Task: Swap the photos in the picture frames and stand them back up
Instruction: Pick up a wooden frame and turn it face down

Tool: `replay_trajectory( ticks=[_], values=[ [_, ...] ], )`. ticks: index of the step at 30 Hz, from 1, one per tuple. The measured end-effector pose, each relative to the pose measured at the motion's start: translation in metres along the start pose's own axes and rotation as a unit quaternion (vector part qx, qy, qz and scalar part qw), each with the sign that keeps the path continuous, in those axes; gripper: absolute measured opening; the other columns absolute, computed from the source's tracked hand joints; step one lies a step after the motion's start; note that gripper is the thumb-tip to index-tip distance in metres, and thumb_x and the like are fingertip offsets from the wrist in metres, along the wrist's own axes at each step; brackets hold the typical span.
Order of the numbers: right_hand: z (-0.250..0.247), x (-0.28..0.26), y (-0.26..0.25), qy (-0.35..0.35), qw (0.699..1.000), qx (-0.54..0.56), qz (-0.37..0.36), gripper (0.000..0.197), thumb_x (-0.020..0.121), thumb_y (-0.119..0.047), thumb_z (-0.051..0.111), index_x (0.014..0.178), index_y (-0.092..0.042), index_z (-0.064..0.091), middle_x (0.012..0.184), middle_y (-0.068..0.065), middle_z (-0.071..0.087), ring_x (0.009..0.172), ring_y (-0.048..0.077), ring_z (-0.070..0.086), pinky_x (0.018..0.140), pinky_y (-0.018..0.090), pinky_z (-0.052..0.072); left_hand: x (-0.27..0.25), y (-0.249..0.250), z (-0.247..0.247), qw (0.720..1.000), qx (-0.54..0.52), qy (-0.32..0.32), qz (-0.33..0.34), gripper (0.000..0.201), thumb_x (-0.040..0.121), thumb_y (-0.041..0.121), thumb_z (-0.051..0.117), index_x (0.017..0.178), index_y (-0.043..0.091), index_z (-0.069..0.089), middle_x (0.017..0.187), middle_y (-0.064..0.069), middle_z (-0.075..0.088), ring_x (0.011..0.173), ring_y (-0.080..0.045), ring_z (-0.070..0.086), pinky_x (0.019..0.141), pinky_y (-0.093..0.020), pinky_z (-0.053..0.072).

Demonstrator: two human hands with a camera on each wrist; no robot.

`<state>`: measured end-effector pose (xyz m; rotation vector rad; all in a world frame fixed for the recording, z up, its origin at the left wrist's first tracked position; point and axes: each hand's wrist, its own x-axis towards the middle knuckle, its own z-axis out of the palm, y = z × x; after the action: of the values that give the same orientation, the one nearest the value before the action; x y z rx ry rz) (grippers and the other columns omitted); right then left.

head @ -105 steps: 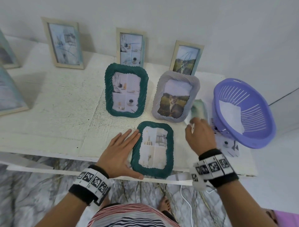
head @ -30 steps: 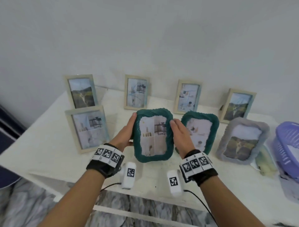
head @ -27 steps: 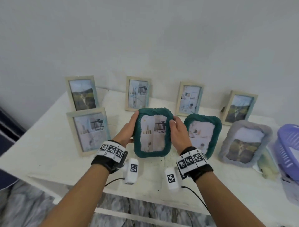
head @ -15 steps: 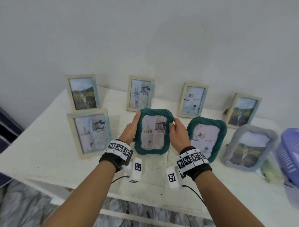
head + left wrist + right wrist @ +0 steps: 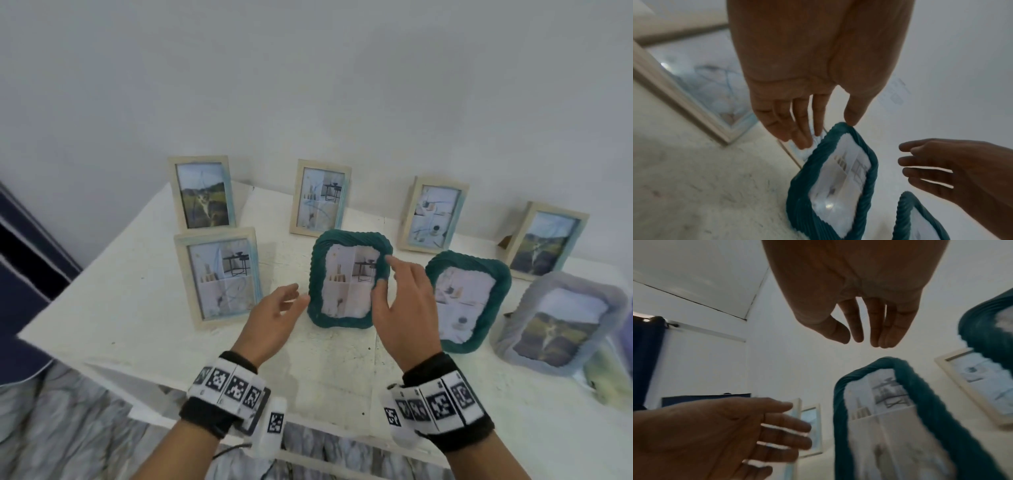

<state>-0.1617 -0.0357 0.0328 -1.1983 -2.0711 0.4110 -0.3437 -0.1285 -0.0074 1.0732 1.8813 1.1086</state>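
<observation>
A green ribbed frame with a furniture photo stands upright in the middle of the white table. My left hand hovers open just off its left edge, and my right hand is open at its right edge, holding nothing. The left wrist view shows the left hand above this frame, with the right hand's fingers apart from it. From the right wrist, the right hand hangs above the frame. A second green frame and a grey frame stand to the right.
Several pale wooden frames stand around: one at front left, three along the wall behind and one at far right. A pale green item lies at the right edge. The table's front edge is near my wrists.
Both hands gripped the green frame's sides and carried it forward and down onto the table. Now they have let go and opened, and the frame stands on its own.
</observation>
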Motion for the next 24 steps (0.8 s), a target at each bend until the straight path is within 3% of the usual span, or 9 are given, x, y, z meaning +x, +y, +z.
replay_trajectory(
  ticks=[2,4,7,10,12,15,18,20,24],
  values=[
    [0.006,-0.006,-0.012,-0.019,0.999,0.030,-0.037,0.031,0.092,-0.014,0.053,0.123,-0.012,0.057,0.106,0.002,0.057,0.093,0.015,0.053,0.080,0.029,0.048,-0.018,-0.002,-0.015,0.998,-0.007,0.039,0.053,0.029,0.097,0.035,0.054,0.122,0.024,0.064,0.114,0.012,0.069,0.094,0.001,0.063,0.084,-0.021,0.052],
    [0.019,-0.006,-0.024,-0.098,0.990,0.084,-0.052,0.028,0.095,-0.016,0.051,0.122,-0.014,0.057,0.103,-0.003,0.059,0.083,0.010,0.056,0.076,0.032,0.053,-0.029,-0.004,-0.030,0.988,-0.030,0.123,0.094,0.016,0.097,0.026,0.056,0.107,0.027,0.069,0.097,0.012,0.072,0.088,-0.002,0.065,0.081,-0.024,0.054],
    [0.045,0.001,-0.042,-0.196,0.971,0.129,-0.050,0.037,0.097,-0.016,0.048,0.134,-0.016,0.051,0.113,-0.002,0.061,0.082,0.006,0.056,0.081,0.027,0.052,-0.031,-0.010,-0.053,0.946,-0.020,0.299,0.124,0.016,0.097,0.019,0.057,0.107,0.029,0.065,0.108,0.007,0.064,0.096,-0.006,0.060,0.078,-0.017,0.047],
    [0.074,0.015,-0.058,-0.274,0.951,0.144,-0.018,0.048,0.099,-0.017,0.044,0.146,-0.014,0.036,0.134,0.001,0.053,0.083,0.009,0.060,0.084,0.023,0.046,-0.019,-0.028,-0.072,0.916,-0.004,0.392,0.082,0.035,0.097,0.022,0.055,0.132,0.025,0.052,0.131,0.001,0.049,0.123,-0.017,0.048,0.101,-0.037,0.044],
    [0.095,0.026,-0.068,-0.332,0.930,0.158,0.011,0.055,0.099,-0.018,0.042,0.151,-0.012,0.026,0.147,0.005,0.042,0.103,0.022,0.062,0.095,0.036,0.049,-0.012,-0.040,-0.080,0.926,-0.021,0.376,0.016,0.049,0.098,0.025,0.051,0.146,0.023,0.036,0.147,-0.002,0.038,0.137,-0.021,0.036,0.112,-0.047,0.034],
    [0.117,0.037,-0.079,-0.393,0.902,0.174,0.030,0.058,0.097,-0.019,0.044,0.151,-0.012,0.023,0.151,0.011,0.037,0.123,0.031,0.052,0.105,0.048,0.042,-0.007,-0.043,-0.084,0.946,-0.068,0.312,-0.061,0.050,0.102,0.028,0.044,0.150,0.024,0.029,0.150,-0.008,0.040,0.136,-0.023,0.040,0.111,-0.041,0.035],
    [0.122,0.037,-0.088,-0.393,0.894,0.211,0.033,0.043,0.094,-0.015,0.047,0.137,-0.016,0.045,0.126,0.008,0.057,0.104,0.030,0.060,0.094,0.050,0.050,-0.012,-0.034,-0.083,0.954,-0.056,0.290,-0.057,0.044,0.103,0.024,0.043,0.147,0.023,0.037,0.137,-0.007,0.054,0.114,-0.018,0.053,0.096,-0.033,0.043],
    [0.115,0.033,-0.091,-0.351,0.907,0.230,0.035,0.038,0.094,-0.014,0.048,0.131,-0.014,0.050,0.109,0.002,0.059,0.095,0.029,0.063,0.087,0.047,0.053,-0.021,-0.026,-0.084,0.955,-0.026,0.295,-0.037,0.044,0.102,0.019,0.043,0.146,0.022,0.039,0.126,-0.005,0.058,0.104,-0.015,0.054,0.088,-0.029,0.043],
    [0.083,0.021,-0.084,-0.243,0.934,0.259,0.028,0.025,0.094,-0.019,0.055,0.119,-0.015,0.056,0.088,-0.007,0.058,0.070,0.009,0.056,0.068,0.029,0.047,-0.046,-0.012,-0.085,0.957,0.045,0.287,-0.008,0.043,0.102,0.020,0.044,0.144,0.027,0.045,0.115,0.002,0.059,0.096,-0.015,0.056,0.086,-0.029,0.042]
  ],
)
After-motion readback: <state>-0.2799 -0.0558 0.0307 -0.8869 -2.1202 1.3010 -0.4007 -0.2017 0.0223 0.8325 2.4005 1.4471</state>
